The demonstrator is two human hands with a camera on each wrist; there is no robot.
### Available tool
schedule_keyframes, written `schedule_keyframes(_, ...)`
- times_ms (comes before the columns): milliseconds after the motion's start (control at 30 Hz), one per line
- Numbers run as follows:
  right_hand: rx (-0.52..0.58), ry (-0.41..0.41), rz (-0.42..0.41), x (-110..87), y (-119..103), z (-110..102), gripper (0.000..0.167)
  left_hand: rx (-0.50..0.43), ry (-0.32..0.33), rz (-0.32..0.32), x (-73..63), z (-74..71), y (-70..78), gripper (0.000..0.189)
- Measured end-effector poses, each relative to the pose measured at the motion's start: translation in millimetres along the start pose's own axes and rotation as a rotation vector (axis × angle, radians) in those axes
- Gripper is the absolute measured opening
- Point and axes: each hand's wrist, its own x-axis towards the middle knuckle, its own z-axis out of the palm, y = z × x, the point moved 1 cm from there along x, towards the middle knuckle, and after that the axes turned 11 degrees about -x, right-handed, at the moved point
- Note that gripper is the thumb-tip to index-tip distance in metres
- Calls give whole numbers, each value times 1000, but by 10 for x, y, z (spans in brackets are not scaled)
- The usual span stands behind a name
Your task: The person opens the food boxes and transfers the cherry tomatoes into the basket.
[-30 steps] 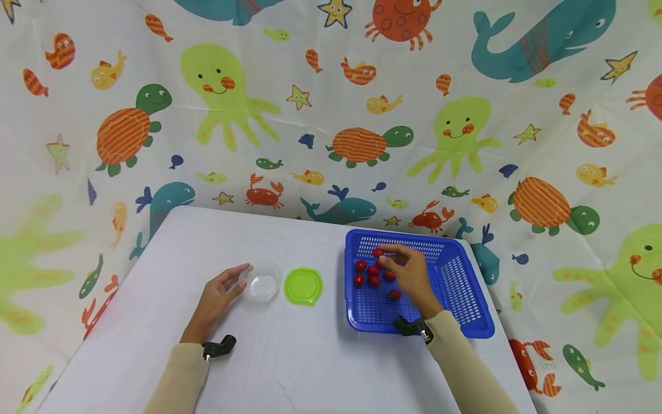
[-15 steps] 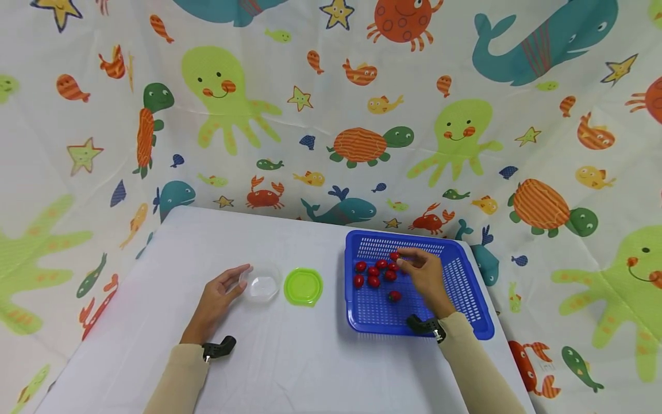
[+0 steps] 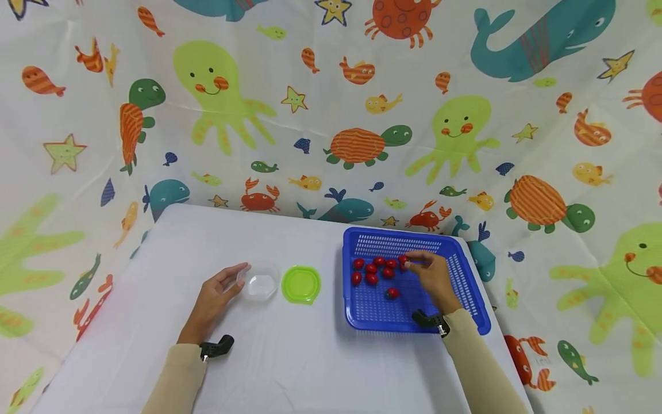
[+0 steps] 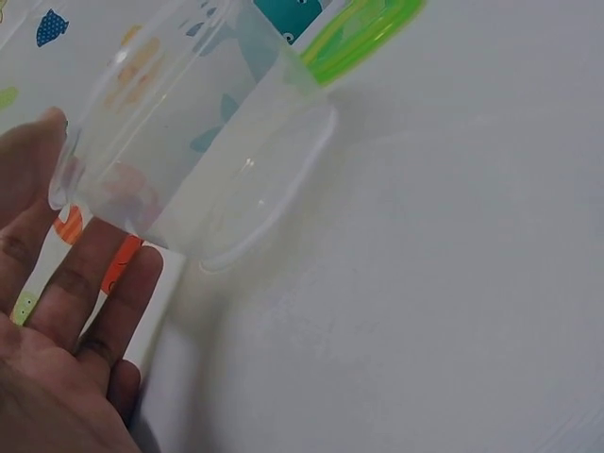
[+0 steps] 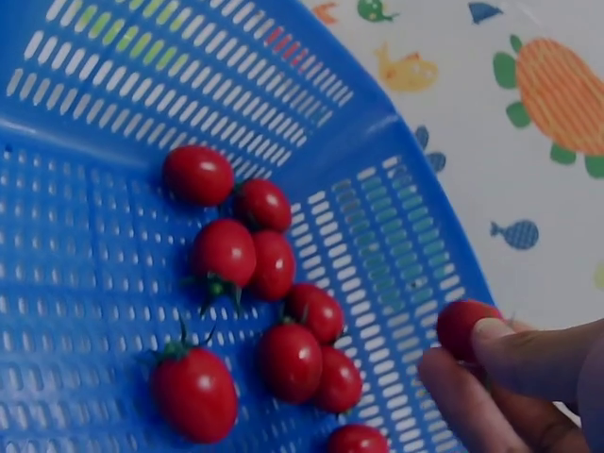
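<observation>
In the head view, my left hand [image 3: 213,296] rests thumb and fingertips against the left side of a clear plastic container [image 3: 260,286]. The left wrist view shows relaxed fingers [image 4: 118,302] beside the container's wall [image 4: 160,123]. My right hand [image 3: 433,279] is over the blue basket [image 3: 414,307], pinching a red cherry tomato [image 5: 462,328] between thumb and fingers. Several other cherry tomatoes [image 5: 291,363] lie on the basket floor, some with green stems. One stemmed tomato [image 5: 194,394] lies apart from the cluster.
A bright green lid [image 3: 301,284] lies on the white table [image 3: 289,356] between container and basket. Behind the table hangs a cloth [image 3: 331,75] printed with sea animals. The basket wall [image 3: 465,276] rises around the tomatoes.
My right hand has moved right and slightly nearer within the basket, a tomato at its fingertips. More of the tomato cluster now shows. The left hand stays by the container.
</observation>
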Motion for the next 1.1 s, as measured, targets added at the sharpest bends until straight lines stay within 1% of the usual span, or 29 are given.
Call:
schedule_keyframes(133, 2, -28, 51, -8, 68, -12, 30, 3, -8, -8, 14, -3, 2, 55)
schedule_keyframes(233, -3, -33, 66, -19, 113, -4, 30, 0, -11, -5, 6, -5, -1, 55)
schedule_keyframes(400, -32, -45, 66, -45, 176, 12, 30, -15, -8, -5, -4, 2, -5, 55)
schedule_keyframes(567, -39, -77, 56, -4, 207, 23, 29, -32, -3, 2, -31, 20, -1, 55)
schedule_keyframes(667, -32, -84, 33, 43, 232, 22, 28, -33, -1, 6, -23, 25, -17, 55)
schedule_keyframes(767, -30, -96, 33, 69, 243, 17, 27, -14, -2, -2, -22, 20, -36, 56)
schedule_keyframes(900, -59, -121, 54, 95, 230, 14, 25, 5, 2, -6, -38, 12, -40, 56)
schedule_keyframes(1100, -115, -146, 88, 164, 229, 0, 23, -16, 8, -9, -35, 22, -20, 56)
